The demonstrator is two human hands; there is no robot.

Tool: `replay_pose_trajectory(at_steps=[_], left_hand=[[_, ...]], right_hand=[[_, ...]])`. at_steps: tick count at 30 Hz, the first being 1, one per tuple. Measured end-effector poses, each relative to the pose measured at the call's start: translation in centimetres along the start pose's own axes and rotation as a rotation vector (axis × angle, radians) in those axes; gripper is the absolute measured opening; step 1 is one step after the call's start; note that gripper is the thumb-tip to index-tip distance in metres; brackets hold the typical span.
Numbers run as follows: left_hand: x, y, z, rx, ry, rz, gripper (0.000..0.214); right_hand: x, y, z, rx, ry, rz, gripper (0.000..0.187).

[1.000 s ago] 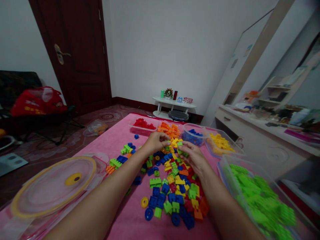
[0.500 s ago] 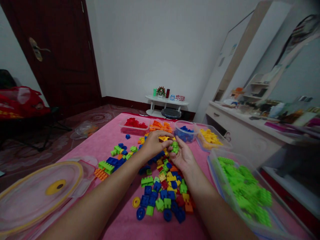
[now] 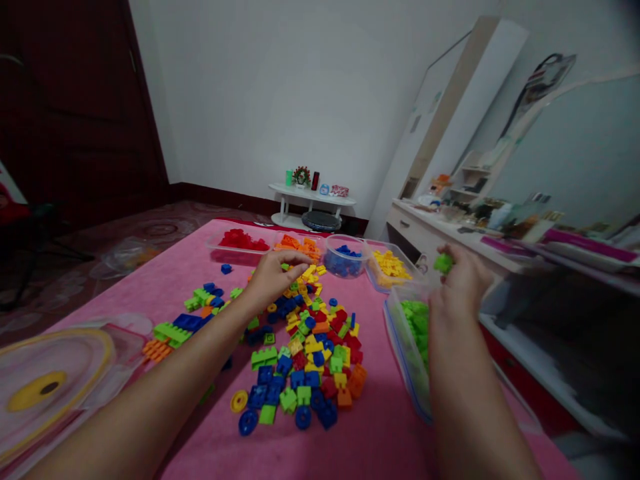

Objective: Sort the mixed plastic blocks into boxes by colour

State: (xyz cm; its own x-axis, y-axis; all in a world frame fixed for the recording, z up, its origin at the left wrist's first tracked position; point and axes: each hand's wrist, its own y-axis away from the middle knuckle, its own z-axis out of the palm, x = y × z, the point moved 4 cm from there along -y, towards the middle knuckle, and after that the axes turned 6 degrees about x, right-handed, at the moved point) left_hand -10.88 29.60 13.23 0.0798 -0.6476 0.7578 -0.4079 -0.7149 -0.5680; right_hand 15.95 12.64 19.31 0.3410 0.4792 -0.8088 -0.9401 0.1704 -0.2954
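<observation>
A heap of mixed coloured toy bricks (image 3: 310, 347) lies on a pink cloth (image 3: 190, 280). My left hand (image 3: 273, 275) rests at the heap's far edge, fingers curled over bricks; what it grips I cannot make out. Raised over the clear box of green bricks (image 3: 407, 333) on the right, my right hand (image 3: 463, 280) pinches green bricks (image 3: 443, 263) in its fingers.
Along the cloth's far edge stand clear boxes of red bricks (image 3: 239, 241), orange bricks (image 3: 296, 244), blue bricks (image 3: 346, 257) and yellow bricks (image 3: 387, 265). A round clear lid with a yellow knob (image 3: 40, 387) lies near left. A dresser (image 3: 450, 233) stands at the right.
My right hand has lifted green bricks from the heap and carried them right, above the green box. The left hand stays at the heap. The view has swung right.
</observation>
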Motion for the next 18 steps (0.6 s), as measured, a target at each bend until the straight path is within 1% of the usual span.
replay_pose_trajectory(at_steps=[2,4,6,7,9,14,18], left_hand=[[-0.2,-0.1,0.0,0.008,-0.004,-0.004,0.024],[-0.4,-0.1,-0.1,0.014,-0.01,-0.01,0.024],[-0.5,-0.2,-0.1,0.009,-0.014,-0.011,0.024],[-0.5,-0.2,-0.1,0.004,-0.017,-0.01,0.025],[-0.6,-0.2,-0.2,-0.008,-0.03,-0.006,0.025],[-1.2,-0.2,-0.2,-0.034,-0.078,-0.014,0.023],[-1.4,-0.4,-0.2,-0.033,-0.084,0.004,0.022]], right_hand=[[-0.6,-0.5,-0.4,0.045,-0.014,-0.125,0.003],[-1.3,-0.4,-0.4,0.074,-0.019,-0.23,0.005],[-1.9,0.2,-0.2,0.067,-0.021,-0.308,0.007],[-2.2,0.7,0.0,0.051,-0.029,-0.323,0.007],[-2.4,1.6,0.4,-0.004,-0.044,-0.299,0.007],[-2.2,3.5,1.4,-0.197,0.017,-0.124,0.011],[-2.6,3.8,1.5,-0.279,0.057,-0.114,0.013]])
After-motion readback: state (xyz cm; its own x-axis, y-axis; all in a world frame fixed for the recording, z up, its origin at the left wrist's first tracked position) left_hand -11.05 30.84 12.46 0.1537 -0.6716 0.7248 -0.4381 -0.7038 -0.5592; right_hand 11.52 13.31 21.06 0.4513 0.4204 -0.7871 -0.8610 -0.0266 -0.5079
